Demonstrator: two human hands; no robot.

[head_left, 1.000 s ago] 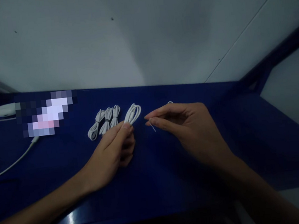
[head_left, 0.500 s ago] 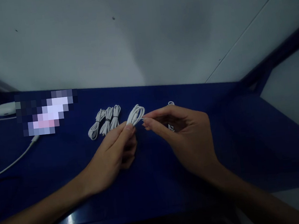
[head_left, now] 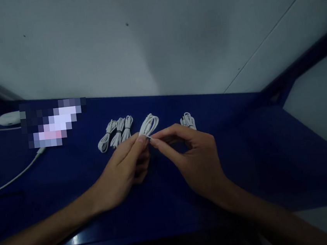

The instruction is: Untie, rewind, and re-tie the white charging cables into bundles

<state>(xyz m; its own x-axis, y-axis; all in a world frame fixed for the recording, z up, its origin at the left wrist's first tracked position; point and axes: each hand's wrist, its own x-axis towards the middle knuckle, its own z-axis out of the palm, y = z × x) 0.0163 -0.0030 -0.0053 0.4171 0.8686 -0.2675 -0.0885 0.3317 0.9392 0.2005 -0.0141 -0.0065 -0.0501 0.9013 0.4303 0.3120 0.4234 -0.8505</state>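
My left hand (head_left: 125, 167) pinches the near end of a coiled white cable (head_left: 149, 124) above the blue table (head_left: 170, 184). My right hand (head_left: 188, 155) has come in beside it, its thumb and forefinger pinched at the same end of the coil, apparently on a thin white tie that is too small to make out. Three bundled white cables (head_left: 116, 133) lie in a row just left of the held coil. Another white cable bundle (head_left: 188, 120) lies behind my right hand.
A white rounded device (head_left: 9, 118) with a cord sits at the far left. A loose white cord (head_left: 14, 175) runs across the left of the table below a blurred patch. A pale wall rises behind the table, and a dark frame bar stands at the right.
My right hand has moved left to meet my left hand at the coil's end. The bundle behind it has come into view. My left hand has barely moved.
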